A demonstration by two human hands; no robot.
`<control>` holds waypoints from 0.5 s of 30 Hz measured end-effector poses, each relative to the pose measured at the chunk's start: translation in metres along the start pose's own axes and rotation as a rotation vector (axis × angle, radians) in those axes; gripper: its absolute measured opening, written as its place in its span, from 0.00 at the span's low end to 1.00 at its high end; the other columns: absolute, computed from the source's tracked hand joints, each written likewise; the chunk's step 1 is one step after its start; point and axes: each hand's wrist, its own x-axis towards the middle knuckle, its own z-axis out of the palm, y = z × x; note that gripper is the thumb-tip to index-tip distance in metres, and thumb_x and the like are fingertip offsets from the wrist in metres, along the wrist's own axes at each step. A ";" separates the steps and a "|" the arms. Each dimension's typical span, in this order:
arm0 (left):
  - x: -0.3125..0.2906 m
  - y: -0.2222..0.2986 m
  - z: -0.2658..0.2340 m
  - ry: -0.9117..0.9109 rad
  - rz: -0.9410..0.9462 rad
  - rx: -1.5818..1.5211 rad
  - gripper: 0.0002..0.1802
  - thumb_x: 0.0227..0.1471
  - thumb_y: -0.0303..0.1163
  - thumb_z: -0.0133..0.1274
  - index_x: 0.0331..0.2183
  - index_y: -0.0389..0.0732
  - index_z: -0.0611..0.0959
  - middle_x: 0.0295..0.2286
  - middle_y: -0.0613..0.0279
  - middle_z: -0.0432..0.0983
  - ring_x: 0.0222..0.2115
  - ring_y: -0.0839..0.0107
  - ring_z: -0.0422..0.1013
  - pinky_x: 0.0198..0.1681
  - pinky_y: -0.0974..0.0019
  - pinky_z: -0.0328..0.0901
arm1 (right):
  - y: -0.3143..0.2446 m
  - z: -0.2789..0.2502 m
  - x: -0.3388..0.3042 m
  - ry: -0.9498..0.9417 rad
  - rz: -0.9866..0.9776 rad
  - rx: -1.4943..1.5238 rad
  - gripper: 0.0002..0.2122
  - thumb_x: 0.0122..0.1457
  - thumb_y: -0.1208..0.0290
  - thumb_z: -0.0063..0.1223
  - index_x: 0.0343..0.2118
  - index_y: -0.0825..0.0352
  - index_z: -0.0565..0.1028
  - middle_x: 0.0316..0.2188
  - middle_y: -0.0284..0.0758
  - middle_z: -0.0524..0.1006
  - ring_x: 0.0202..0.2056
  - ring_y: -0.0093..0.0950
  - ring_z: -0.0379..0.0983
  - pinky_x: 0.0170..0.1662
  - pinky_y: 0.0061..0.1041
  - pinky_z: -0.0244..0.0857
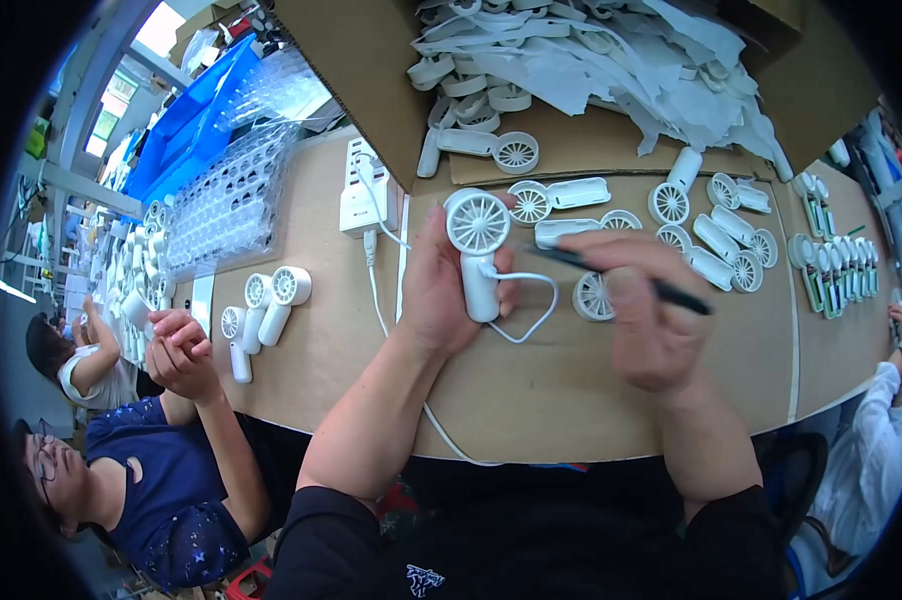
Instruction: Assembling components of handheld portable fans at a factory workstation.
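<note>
My left hand (433,285) is wrapped round a white handheld fan (480,288), held upright with its round grille toward me. A thin white cable (557,292) is plugged into the fan's handle and loops out to the right. To the right of the fan, my right hand (651,325) is closed round a dark, slender, pen-like tool (686,298). Motion smears that hand, so the tool's exact kind is unclear. Its thin end points left toward the fan, apart from it. Just behind my hands lie several white fan housing parts (669,204) with round grilles.
An open cardboard box (366,75) full of white parts and wrapping stands at the back. A white power strip (356,200) sits left of it. Assembled fans (289,287) lie at left near a co-worker's hands (179,355). Opened housings (841,265) stand in rows at right.
</note>
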 end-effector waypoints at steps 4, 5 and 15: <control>-0.006 -0.001 0.011 0.110 0.081 0.277 0.27 0.69 0.49 0.44 0.59 0.40 0.75 0.35 0.55 0.78 0.25 0.70 0.72 0.26 0.67 0.67 | -0.001 0.000 0.009 0.255 0.263 0.187 0.13 0.74 0.70 0.45 0.53 0.72 0.76 0.44 0.42 0.82 0.43 0.28 0.80 0.46 0.26 0.74; -0.008 -0.002 0.012 0.145 0.106 0.369 0.26 0.68 0.46 0.48 0.59 0.40 0.75 0.37 0.54 0.78 0.26 0.69 0.73 0.28 0.67 0.69 | -0.001 0.000 0.010 0.343 0.351 0.248 0.14 0.76 0.68 0.43 0.55 0.72 0.74 0.45 0.42 0.81 0.44 0.28 0.80 0.47 0.26 0.74; -0.014 -0.032 0.028 -0.171 0.615 1.641 0.39 0.54 0.23 0.63 0.65 0.38 0.67 0.41 0.56 0.76 0.37 0.66 0.74 0.42 0.67 0.71 | 0.014 0.011 -0.008 0.086 0.417 -0.022 0.19 0.79 0.63 0.36 0.59 0.73 0.70 0.55 0.43 0.75 0.46 0.28 0.79 0.49 0.25 0.73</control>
